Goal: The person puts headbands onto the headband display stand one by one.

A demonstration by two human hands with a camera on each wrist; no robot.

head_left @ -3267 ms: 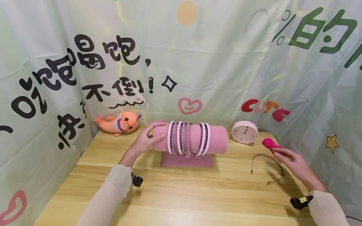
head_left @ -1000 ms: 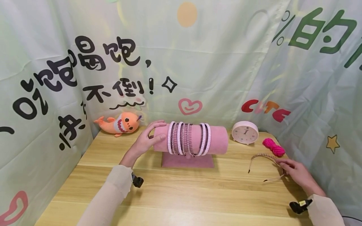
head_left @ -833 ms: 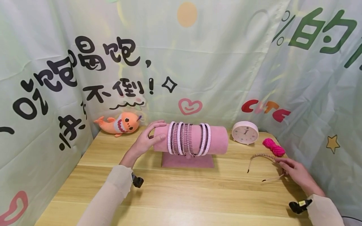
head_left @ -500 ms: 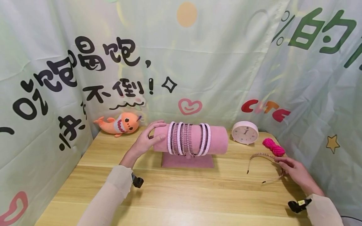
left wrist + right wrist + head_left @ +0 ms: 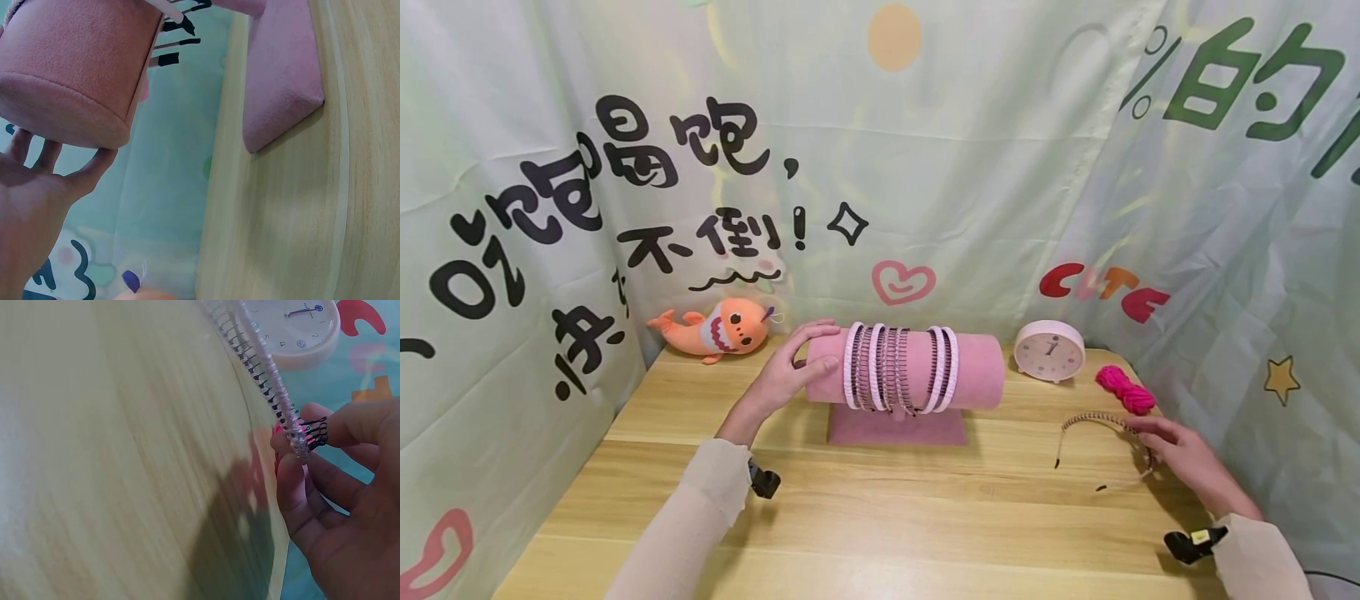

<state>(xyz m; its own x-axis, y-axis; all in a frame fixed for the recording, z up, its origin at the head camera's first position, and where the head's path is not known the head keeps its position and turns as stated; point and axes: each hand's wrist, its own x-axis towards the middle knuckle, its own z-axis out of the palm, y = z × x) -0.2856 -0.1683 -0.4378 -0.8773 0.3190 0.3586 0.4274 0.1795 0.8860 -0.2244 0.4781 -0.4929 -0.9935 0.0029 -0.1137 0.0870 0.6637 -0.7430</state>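
Note:
A pink plush roll stand sits mid-table with several white, dark and beaded headbands around its roll. My left hand grips the roll's left end, thumb in front; the left wrist view shows the fingers spread against its end. At the right, my right hand pinches a thin beaded headband near one side of its arch, above the table. In the right wrist view, the thumb and fingers meet at the beaded band, with its dark comb teeth facing out.
A bundle of hot-pink yarn lies behind the right hand. A round white clock stands behind and right of the stand. An orange plush shark sits at the back left. Printed curtains enclose the wooden table.
Over the last few seconds my right hand has come lower and nearer, uncovering the yarn. The headband has shifted slightly left, and its tips have recently dipped a little. The left hand stays put.

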